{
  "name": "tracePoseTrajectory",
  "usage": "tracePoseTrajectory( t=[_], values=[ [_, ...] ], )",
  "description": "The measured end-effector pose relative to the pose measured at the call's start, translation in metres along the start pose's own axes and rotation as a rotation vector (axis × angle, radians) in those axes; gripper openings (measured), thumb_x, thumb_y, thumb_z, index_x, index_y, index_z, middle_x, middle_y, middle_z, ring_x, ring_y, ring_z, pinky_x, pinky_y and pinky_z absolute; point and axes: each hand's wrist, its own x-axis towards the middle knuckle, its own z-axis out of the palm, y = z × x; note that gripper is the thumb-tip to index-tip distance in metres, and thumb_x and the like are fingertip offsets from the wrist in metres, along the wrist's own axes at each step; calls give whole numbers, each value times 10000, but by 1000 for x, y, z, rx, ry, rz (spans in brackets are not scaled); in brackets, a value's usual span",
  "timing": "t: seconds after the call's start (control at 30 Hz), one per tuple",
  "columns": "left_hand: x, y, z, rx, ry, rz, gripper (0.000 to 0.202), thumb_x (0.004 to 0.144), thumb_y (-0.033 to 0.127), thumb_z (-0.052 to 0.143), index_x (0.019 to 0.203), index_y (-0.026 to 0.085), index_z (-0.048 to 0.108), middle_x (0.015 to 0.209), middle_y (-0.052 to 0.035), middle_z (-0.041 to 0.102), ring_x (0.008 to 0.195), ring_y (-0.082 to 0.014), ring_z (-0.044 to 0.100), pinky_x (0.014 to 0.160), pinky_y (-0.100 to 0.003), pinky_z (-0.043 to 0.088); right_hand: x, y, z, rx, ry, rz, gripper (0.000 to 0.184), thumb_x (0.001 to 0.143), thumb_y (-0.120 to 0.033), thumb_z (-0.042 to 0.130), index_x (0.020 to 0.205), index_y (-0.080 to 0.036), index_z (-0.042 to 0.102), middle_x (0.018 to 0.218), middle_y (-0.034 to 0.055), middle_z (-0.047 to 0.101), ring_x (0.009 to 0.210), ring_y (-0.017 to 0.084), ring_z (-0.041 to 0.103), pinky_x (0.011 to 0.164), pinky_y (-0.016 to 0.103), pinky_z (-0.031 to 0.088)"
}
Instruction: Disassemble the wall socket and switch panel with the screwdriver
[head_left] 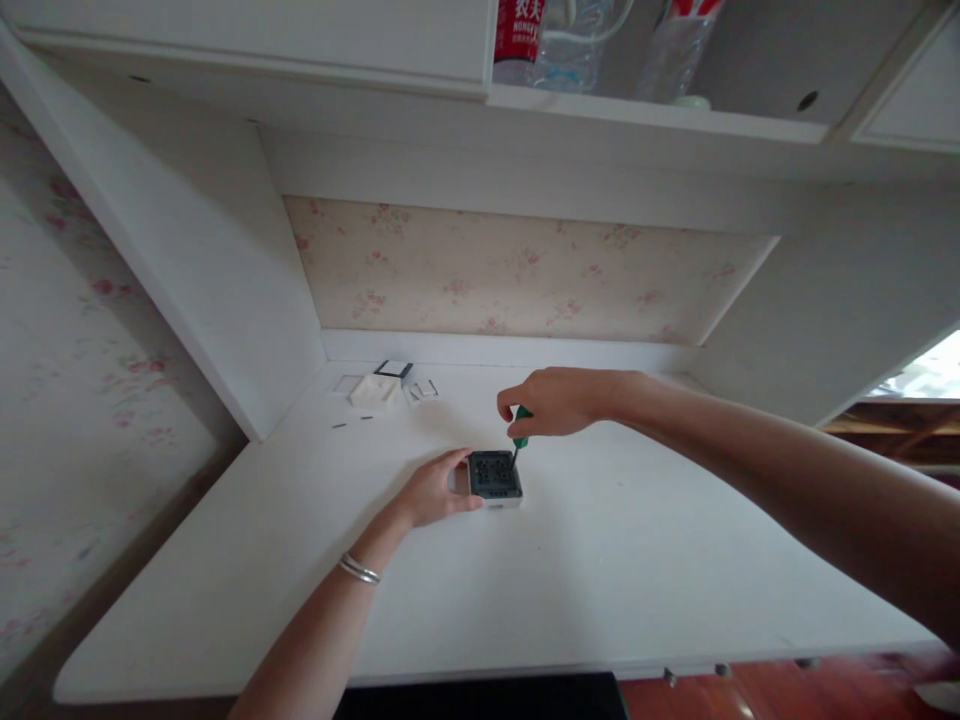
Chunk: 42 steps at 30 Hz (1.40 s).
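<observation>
A small square dark grey switch module (495, 475) with a white rim lies on the white desk (600, 560). My left hand (435, 490) grips its left side, fingers curled round the edge; a silver bracelet is on that wrist. My right hand (559, 400) is closed round a green-handled screwdriver (520, 430), held upright with its tip on the module's upper right corner.
At the back left of the desk lie a white plastic part (373, 390), a dark-faced square plate (394, 369), a thin frame piece (424, 390) and two small screws (351, 421). Plastic bottles (570, 40) stand on the shelf above. Wooden floor shows below the desk edge.
</observation>
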Motion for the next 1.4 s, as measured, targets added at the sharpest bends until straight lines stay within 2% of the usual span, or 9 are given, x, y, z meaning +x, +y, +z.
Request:
tracePoseTrajectory(
  t=[0.13, 0.27, 0.4, 0.5, 0.57, 0.83, 1.03, 1.2, 1.4],
  values=[
    [0, 2, -1, 6, 7, -8, 765, 608, 417, 765, 1287, 208, 480, 1289, -77, 547, 1144, -265, 532, 1002, -377, 405, 6, -7, -2, 22, 8, 117, 623, 815, -713, 286, 1027, -232, 621, 848, 109, 683, 753, 253, 618, 576, 301, 363],
    [0, 3, -2, 4, 3, -7, 751, 606, 414, 765, 1275, 214, 489, 1272, -71, 559, 1139, -261, 535, 993, -365, 413, 11, -5, -1, -52, 38, 246, 716, 842, -694, 185, 974, -178, 664, 903, 178, 672, 850, 318, 628, 641, 367, 405],
    [1, 3, -1, 15, 1, -27, 761, 598, 420, 767, 1277, 214, 492, 1291, -73, 547, 1158, -270, 522, 1010, -380, 397, 13, 0, 3, -131, 62, 269, 553, 870, -572, 297, 959, -176, 672, 924, 181, 673, 849, 325, 629, 647, 378, 408],
    [1, 4, -1, 11, -4, -21, 750, 602, 420, 764, 1272, 217, 495, 1287, -66, 552, 1151, -265, 528, 1009, -378, 399, 12, 5, 6, -119, 75, 194, 383, 866, -427, 361, 1005, -208, 643, 868, 133, 687, 756, 268, 631, 585, 317, 372],
    [1, 4, -1, 11, -4, -22, 757, 606, 431, 761, 1278, 213, 488, 1288, -67, 551, 1150, -261, 530, 1004, -372, 405, 10, 8, 7, -91, 71, 138, 341, 856, -397, 376, 1016, -224, 623, 824, 103, 690, 689, 235, 616, 545, 291, 336],
    [1, 1, -1, 12, 6, -27, 775, 602, 443, 766, 1283, 204, 486, 1292, -83, 549, 1166, -272, 519, 1020, -389, 388, 3, 13, 5, -73, 57, 41, 307, 863, -404, 394, 1009, -237, 606, 743, 59, 675, 628, 194, 567, 538, 269, 294],
    [0, 4, -2, -5, -1, -18, 753, 614, 427, 759, 1276, 190, 490, 1267, -82, 569, 1139, -277, 539, 1001, -393, 412, 3, 13, 2, -50, 8, -86, 297, 844, -440, 461, 1025, -242, 590, 821, 55, 671, 695, 192, 565, 578, 265, 319],
    [0, 5, -2, -13, 0, -24, 759, 597, 426, 768, 1270, 203, 497, 1241, -78, 588, 1110, -280, 556, 991, -400, 419, 1, 17, -2, -14, -51, -51, 316, 816, -422, 531, 1059, -229, 584, 908, 67, 657, 771, 203, 575, 608, 269, 339],
    [0, 3, -2, 2, 2, -29, 772, 591, 430, 774, 1274, 202, 496, 1252, -73, 580, 1122, -261, 551, 996, -360, 408, -6, 16, -2, -18, -73, -50, 232, 803, -333, 577, 1007, -225, 597, 923, 51, 650, 785, 191, 580, 613, 264, 342]
  ],
)
